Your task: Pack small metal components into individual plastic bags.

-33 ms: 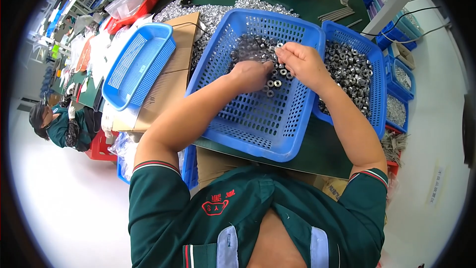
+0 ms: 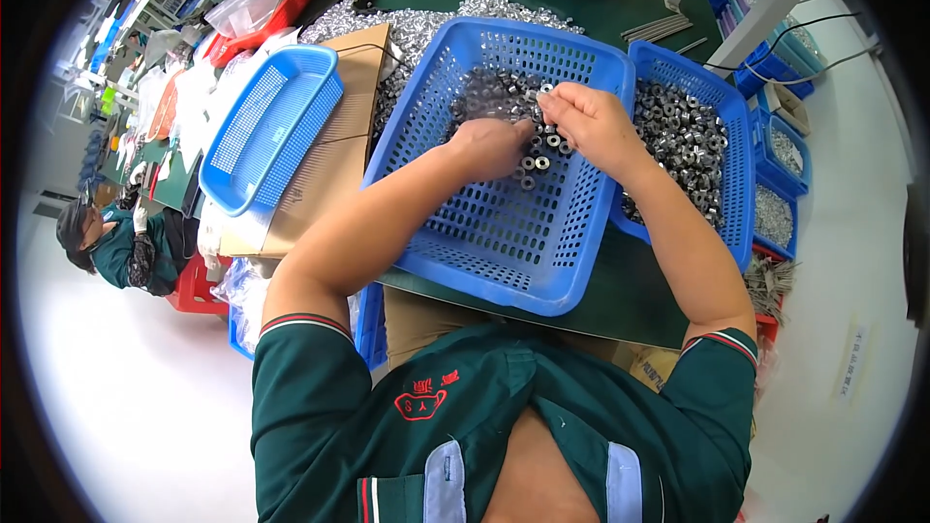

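Item: small, short, thick-walled silver-grey metal rings (image 2: 528, 164). Loc.: loose in the large blue rectangular perforated plastic basket (image 2: 528, 228), mostly heaped twd. the far end, a few lying singly nr. the middle. Similar dark-and-bright metal pieces (image 2: 678, 150) fill the blue plastic basket (image 2: 745, 184) just to the R.

L hand (image 2: 492, 148): over the heap, back of hand up, fingers curled down and partly blurred; grip contents hidden, can't tell if anything is held.

R hand (image 2: 594, 126): thumb and forefinger drawn nearly together, narrow gap, other fingers folded. A ring shows right at the tips; can't confirm whether pinched or merely behind.

Handling (est.): each pc. prob. light singly, heavy in bulk; rigid, no give, unlikely to break. Polished faces prob. slick, esp. if oily (not verifiable). Round walls may roll; surface marks poss. if pcs. knock tog.

Hold pt. (rec.): thumb and forefinger across the outer wall, opp. sides; alt., across the two flat faces. Take singles nr. mid-basket first, as these have clearance; heaped pcs. touch neighbours and may shift. Basket walls prob. flex under load; if lifting, grip the rim, both sides.
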### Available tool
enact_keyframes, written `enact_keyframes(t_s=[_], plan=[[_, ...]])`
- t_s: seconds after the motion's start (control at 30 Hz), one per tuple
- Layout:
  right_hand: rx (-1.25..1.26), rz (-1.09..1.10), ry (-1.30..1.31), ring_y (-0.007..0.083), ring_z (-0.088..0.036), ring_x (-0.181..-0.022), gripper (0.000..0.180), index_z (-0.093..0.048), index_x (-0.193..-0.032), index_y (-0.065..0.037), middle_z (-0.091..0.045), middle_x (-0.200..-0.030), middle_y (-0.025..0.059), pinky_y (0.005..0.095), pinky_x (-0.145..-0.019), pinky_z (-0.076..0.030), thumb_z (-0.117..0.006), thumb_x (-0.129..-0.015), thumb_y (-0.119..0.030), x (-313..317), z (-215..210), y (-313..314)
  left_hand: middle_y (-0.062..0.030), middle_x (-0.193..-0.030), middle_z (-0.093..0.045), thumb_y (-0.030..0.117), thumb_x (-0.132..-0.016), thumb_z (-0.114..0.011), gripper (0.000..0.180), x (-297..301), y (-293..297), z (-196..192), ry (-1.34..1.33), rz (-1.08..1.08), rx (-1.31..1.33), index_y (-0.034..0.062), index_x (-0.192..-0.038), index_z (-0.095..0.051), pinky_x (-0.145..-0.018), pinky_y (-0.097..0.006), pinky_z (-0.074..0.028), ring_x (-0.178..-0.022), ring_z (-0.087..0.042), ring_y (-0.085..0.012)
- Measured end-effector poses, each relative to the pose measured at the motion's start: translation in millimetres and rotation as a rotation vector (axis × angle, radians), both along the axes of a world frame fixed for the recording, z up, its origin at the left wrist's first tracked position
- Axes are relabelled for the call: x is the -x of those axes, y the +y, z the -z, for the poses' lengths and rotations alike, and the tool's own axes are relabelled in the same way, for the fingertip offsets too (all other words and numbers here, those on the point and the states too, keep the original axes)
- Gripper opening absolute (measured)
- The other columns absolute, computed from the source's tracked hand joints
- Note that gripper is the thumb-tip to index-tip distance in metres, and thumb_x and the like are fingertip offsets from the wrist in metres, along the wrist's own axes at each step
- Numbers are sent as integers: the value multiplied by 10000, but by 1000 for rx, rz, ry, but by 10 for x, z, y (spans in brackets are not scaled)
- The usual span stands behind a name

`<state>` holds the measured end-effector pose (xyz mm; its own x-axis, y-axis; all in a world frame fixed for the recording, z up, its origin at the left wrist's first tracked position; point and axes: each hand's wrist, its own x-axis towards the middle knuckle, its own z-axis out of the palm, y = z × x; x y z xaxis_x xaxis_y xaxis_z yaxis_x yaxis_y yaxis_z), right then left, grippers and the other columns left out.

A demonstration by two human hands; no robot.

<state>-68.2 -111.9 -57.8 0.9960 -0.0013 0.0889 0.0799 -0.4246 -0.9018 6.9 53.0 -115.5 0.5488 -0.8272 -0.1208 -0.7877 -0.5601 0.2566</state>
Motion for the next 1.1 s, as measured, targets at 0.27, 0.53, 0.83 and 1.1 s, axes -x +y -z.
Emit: enact_keyframes(t_s=[0.27, 0.53, 0.83, 1.1], plan=[[-36, -25, -32, 24, -364, -492, 301, -532, -705, -80, -414, -550, -66, 194, -461, -299, -538, -905, -304, 16, 12, 12, -196, -741, -616, 199, -788, -531, 276, 17, -24, -36, 43, -91, 4, 51, -1018, -499, -618, -466, -470, -715, -613, -370], [109, 29, -252, 158, -571, -554, 182, -640, -824, -51, -620, -655, 94, 291, -537, -430, -628, -829, -232, 108, -8, 91, -9, -702, -473, 212, -930, -502, 145, -175, 190, -431, 1540, -307, 919, 71, -967, -501, -456, -209, -277, -533, -371, -71], [392, 56, -355, 251, -577, -584, 160, -600, -841, -28, -598, -671, 113, 320, -539, -436, -606, -842, -188, 132, -18, 123, -23, -698, -493, 225, -920, -530, 160, -67, 208, -471, 1559, -234, 916, 80, -876, -480, -433, -192, -248, -501, -355, -62], [755, 16, -750, 288, -571, -572, 94, -552, -795, -38, -564, -631, 107, 369, -503, -436, -601, -814, -115, 189, -61, 194, -25, -665, -487, 217, -923, -529, 156, -9, 215, -505, 1731, -268, 918, 101, -835, -472, -416, -195, -232, -477, -333, -62]])
